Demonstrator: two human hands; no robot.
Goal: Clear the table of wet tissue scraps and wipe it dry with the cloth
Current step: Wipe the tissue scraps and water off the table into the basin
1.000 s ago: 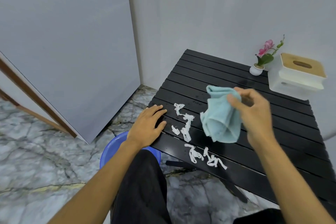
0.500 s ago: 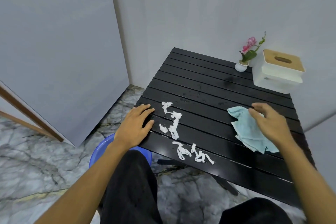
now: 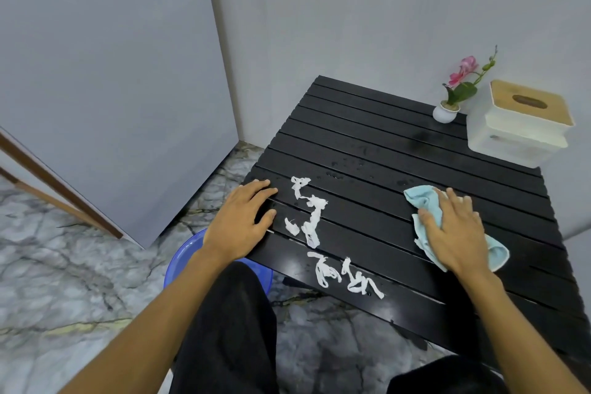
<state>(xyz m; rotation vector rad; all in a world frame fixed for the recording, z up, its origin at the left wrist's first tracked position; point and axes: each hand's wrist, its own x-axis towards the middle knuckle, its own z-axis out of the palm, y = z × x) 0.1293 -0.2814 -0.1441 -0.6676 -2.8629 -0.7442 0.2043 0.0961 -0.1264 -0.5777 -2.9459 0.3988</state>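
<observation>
The right hand (image 3: 455,230) lies flat, fingers spread, hiding most of the cloth (image 3: 425,201) on the table (image 3: 399,150). The left hand (image 3: 238,221) rests open at the near-left edge, just left of the tissue scraps (image 3: 311,221); bare slats stretch beyond.

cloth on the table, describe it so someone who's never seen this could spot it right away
Start at the black slatted table and look to its right side, nearer than the white tissue box. The cloth lies crumpled there, pressed flat under the right hand. It is the only pale blue, soft thing on the table; the tissue scraps near the left hand are thin white shreds.
</observation>
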